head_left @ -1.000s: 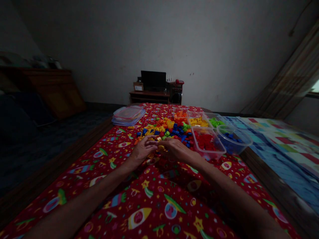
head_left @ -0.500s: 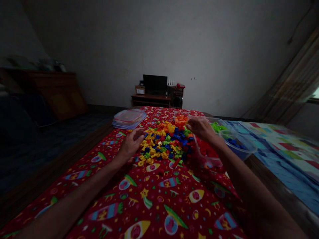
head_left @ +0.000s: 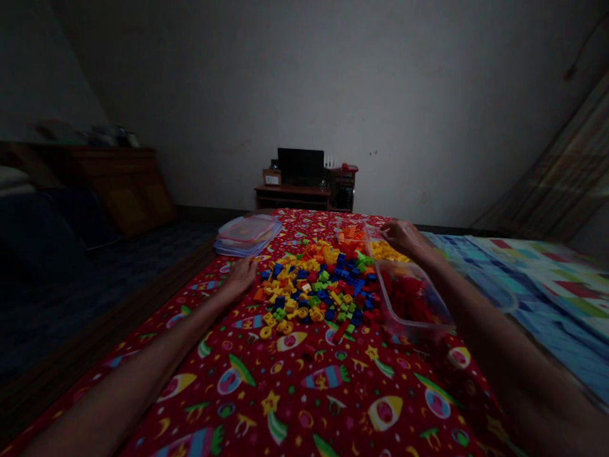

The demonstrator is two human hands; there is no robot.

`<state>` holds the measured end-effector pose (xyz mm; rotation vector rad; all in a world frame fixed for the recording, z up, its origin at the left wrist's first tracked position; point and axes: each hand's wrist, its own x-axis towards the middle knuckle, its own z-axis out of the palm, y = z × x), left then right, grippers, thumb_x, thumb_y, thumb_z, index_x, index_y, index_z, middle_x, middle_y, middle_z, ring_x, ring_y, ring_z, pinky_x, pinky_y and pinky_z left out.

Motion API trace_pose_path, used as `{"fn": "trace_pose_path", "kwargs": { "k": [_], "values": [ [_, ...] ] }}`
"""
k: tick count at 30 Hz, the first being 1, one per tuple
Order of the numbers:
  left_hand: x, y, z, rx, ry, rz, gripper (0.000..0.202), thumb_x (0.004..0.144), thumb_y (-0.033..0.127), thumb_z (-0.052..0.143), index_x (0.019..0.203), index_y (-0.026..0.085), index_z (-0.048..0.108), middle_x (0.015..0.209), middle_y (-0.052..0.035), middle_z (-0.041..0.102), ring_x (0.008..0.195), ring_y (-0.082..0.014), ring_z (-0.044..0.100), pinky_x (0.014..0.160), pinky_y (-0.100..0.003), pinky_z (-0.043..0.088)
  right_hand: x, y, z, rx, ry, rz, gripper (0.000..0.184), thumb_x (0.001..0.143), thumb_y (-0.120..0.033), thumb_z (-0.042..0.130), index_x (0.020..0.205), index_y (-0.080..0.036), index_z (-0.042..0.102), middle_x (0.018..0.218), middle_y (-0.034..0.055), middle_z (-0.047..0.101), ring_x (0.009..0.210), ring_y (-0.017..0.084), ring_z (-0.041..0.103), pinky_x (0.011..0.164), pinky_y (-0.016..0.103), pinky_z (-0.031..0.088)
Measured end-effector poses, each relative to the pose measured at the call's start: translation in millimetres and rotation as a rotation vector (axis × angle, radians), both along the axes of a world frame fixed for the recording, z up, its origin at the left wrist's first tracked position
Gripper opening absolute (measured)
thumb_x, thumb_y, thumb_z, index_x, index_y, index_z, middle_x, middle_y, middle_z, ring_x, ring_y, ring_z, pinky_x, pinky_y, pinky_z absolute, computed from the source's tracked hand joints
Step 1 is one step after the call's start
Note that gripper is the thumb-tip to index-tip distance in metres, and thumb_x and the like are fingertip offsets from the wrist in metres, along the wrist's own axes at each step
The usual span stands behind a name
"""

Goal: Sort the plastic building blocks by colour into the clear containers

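Observation:
A heap of small plastic bricks (head_left: pixel 316 285) in yellow, blue, green, red and orange lies on a red cloth with rocket prints (head_left: pixel 304 387). My left hand (head_left: pixel 242 276) rests at the heap's left edge, fingers curled down onto the cloth; what they hold, if anything, is hidden. My right hand (head_left: pixel 402 236) reaches out over the clear tub of yellow bricks (head_left: pixel 387 252), fingers bent downward, beside the tub of orange bricks (head_left: pixel 351 235). My right forearm crosses above the clear tub of red bricks (head_left: pixel 412 304).
A stack of clear lids (head_left: pixel 247 231) lies at the cloth's far left. A patterned blue mat (head_left: pixel 533 279) spreads to the right. A low desk with a dark monitor (head_left: pixel 301 168) stands at the back wall, a wooden cabinet (head_left: pixel 109 184) at left.
My hands, joined in front of the heap a second ago, have parted. The right one moved out over the far tubs and the left one drew to the heap's left edge.

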<state>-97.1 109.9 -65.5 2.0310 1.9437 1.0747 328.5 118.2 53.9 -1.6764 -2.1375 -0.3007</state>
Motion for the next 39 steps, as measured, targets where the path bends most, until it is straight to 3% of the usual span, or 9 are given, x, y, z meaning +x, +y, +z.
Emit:
{"fn": "trace_pose_path", "kwargs": {
  "k": [5,9,14,18,21,27,32,39],
  "values": [
    [39.3,8.9,0.2,-0.058,-0.060,-0.140,0.046,0.084,0.046,0.033,0.106,0.017,0.060,0.114,-0.0108,0.065,0.114,-0.0253,0.055,0.102,-0.039,0.039,-35.8,-48.5,6.3,0.054,0.061,0.178,0.028,0.088,-0.027,0.044,0.083,-0.016,0.070,0.069,0.0063,0.066,0.057,0.012,0.051,0.056,0.023,0.032],
    [73.9,12.5,5.9,-0.043,-0.101,-0.242,0.051,0.085,0.051,0.030,0.106,0.017,0.062,0.117,-0.0099,0.064,0.113,-0.0232,0.056,0.101,-0.034,0.041,-56.9,-72.7,7.0,0.058,0.171,0.240,0.026,0.088,-0.027,0.046,0.084,-0.016,0.069,0.068,0.0052,0.064,0.056,0.011,0.049,0.056,0.024,0.030],
    [108.4,6.1,25.0,-0.026,-0.100,-0.291,0.047,0.081,0.046,0.039,0.105,0.014,0.064,0.117,-0.0120,0.064,0.114,-0.0261,0.055,0.102,-0.039,0.040,-73.2,-77.6,-4.1,-0.057,0.158,0.238,0.023,0.088,-0.025,0.048,0.083,-0.016,0.069,0.068,0.0050,0.063,0.054,0.010,0.046,0.053,0.025,0.026],
    [127.6,-13.0,38.1,0.000,-0.102,-0.361,0.036,0.080,0.039,0.045,0.095,0.017,0.069,0.108,-0.0087,0.069,0.107,-0.0263,0.059,0.099,-0.040,0.042,-78.0,-76.1,-13.5,-0.094,0.093,0.273,0.020,0.087,-0.021,0.049,0.081,-0.017,0.067,0.067,0.0046,0.061,0.055,0.010,0.045,0.053,0.025,0.025],
    [137.5,-29.3,46.3,0.004,-0.134,-0.446,0.037,0.083,0.038,0.042,0.097,0.019,0.070,0.108,-0.0068,0.070,0.105,-0.0255,0.060,0.097,-0.038,0.044,-79.3,-76.1,-19.6,-0.133,0.045,0.293,0.018,0.085,-0.016,0.049,0.081,-0.016,0.066,0.068,0.0054,0.061,0.055,0.010,0.044,0.052,0.025,0.025],
    [142.1,-43.6,60.9,-0.073,-0.151,-0.566,0.043,0.084,0.035,0.039,0.111,0.018,0.067,0.116,-0.0053,0.067,0.109,-0.0235,0.060,0.097,-0.036,0.045,-84.6,-79.9,-35.7,-0.187,-0.051,0.295,0.022,0.089,-0.017,0.044,0.090,-0.015,0.066,0.077,0.0083,0.064,0.060,0.012,0.049,0.055,0.026,0.026],
    [123.9,-38.9,66.0,-0.023,-0.059,-0.542,0.034,0.077,0.035,0.049,0.098,0.021,0.071,0.103,-0.0050,0.072,0.101,-0.0244,0.063,0.096,-0.037,0.045,-89.9,-86.1,-43.9,-0.191,-0.114,0.306,0.023,0.089,-0.015,0.043,0.096,-0.016,0.065,0.082,0.0096,0.065,0.069,0.016,0.055,0.057,0.027,0.028],
    [109.4,-39.7,62.4,-0.101,0.013,-0.482,0.029,0.071,0.033,0.054,0.090,0.025,0.074,0.094,-0.0028,0.074,0.089,-0.0254,0.066,0.080,-0.032,0.051,-89.3,-82.1,-55.7,-0.170,-0.142,0.298,0.029,0.084,-0.013,0.046,0.111,-0.015,0.057,0.085,0.0092,0.065,0.072,0.017,0.054,0.057,0.027,0.027]
  ]
}}
